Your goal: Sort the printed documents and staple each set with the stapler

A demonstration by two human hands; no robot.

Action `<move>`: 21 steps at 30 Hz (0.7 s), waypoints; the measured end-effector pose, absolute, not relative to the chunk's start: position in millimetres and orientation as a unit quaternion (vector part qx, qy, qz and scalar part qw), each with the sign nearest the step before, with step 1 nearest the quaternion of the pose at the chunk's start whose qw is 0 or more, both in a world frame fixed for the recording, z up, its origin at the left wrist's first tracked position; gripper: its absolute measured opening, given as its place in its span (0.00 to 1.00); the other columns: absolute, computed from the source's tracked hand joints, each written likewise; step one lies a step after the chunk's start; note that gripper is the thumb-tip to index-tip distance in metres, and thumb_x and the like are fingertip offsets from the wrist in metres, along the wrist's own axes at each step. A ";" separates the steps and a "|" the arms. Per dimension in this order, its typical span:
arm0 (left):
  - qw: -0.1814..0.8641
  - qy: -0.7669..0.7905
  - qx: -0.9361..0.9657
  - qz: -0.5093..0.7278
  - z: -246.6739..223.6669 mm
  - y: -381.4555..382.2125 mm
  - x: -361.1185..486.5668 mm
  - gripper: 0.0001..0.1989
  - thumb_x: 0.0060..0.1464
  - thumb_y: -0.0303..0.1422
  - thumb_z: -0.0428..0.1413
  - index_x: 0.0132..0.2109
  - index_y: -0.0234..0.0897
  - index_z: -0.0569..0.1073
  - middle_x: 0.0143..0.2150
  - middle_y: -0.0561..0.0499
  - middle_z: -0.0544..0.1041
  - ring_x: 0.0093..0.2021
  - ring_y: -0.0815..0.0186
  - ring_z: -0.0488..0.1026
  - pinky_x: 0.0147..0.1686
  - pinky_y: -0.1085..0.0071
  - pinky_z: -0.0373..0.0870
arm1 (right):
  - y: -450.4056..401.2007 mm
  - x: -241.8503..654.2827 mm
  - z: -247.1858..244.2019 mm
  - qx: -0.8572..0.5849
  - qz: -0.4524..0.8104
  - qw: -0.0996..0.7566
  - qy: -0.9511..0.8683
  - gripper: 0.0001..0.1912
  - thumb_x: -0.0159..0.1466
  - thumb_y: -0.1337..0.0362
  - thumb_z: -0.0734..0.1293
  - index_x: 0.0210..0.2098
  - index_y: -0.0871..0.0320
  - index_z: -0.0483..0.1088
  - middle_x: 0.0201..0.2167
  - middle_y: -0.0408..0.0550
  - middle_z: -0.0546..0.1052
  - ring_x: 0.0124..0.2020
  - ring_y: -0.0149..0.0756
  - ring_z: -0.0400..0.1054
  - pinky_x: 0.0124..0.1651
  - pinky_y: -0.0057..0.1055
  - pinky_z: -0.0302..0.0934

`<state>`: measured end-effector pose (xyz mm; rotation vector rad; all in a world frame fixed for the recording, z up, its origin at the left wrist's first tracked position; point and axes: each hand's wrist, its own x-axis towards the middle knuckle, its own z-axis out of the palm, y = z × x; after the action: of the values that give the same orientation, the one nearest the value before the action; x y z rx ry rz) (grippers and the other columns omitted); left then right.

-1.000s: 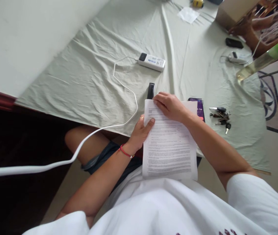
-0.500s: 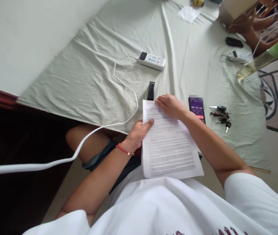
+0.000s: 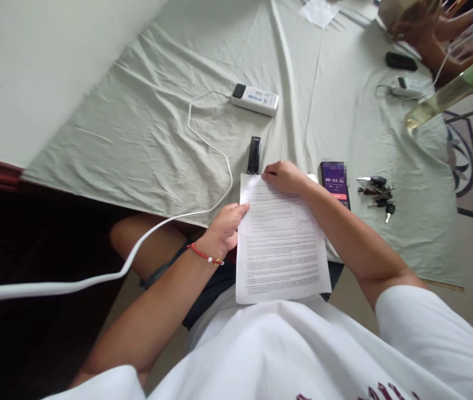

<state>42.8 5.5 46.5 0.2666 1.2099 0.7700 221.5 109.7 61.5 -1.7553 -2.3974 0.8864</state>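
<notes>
Printed sheets of paper (image 3: 284, 244) hang over the table's near edge and reach down to my white shirt. My left hand (image 3: 227, 225) grips their left edge, thumb on top and the other fingers underneath. At the top edge, my right hand (image 3: 285, 178) is closed on the paper with its fingers bent over the upper left part. Just beyond the top left corner lies a black stapler (image 3: 254, 155). To the right of my right hand rests a phone (image 3: 335, 183) with a timer on its screen.
A white power bank (image 3: 255, 100) lies farther back, its white cable (image 3: 144, 239) running to the lower left. Right of the phone is a bunch of keys (image 3: 380, 193). A green-capped bottle (image 3: 448, 94) and another person's hand (image 3: 417, 22) are at the upper right.
The lower end of the paper has swung left and now lies straighter. My left thumb has slid outward to the paper's left edge, and my right hand stays at the top.
</notes>
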 end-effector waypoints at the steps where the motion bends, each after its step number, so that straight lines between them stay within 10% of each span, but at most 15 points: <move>1: 0.735 0.559 0.132 0.360 46.2 5.6 42.2 0.02 0.56 0.24 0.62 0.34 0.32 0.78 0.32 0.46 0.83 0.33 0.60 0.82 0.43 0.61 0.81 | 111.1 221.8 61.3 -0.570 0.284 0.019 -0.771 0.16 0.69 0.62 0.61 0.40 0.60 0.81 0.39 0.55 0.82 0.39 0.41 0.73 0.42 0.35 0.60; 21: 0.667 0.566 0.310 0.372 22.7 -3.8 35.8 0.19 0.52 0.45 0.67 0.28 0.37 0.71 0.24 0.52 0.74 0.28 0.64 0.73 0.29 0.70 0.69 | 123.7 235.4 32.4 -0.546 0.237 0.130 -0.793 0.17 0.73 0.60 0.59 0.36 0.57 0.77 0.37 0.49 0.81 0.45 0.44 0.66 0.53 0.39 0.60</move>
<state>35.8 -3.8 22.7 0.6989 1.2780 0.8405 235.4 123.7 32.4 -1.5871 -2.3028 0.6873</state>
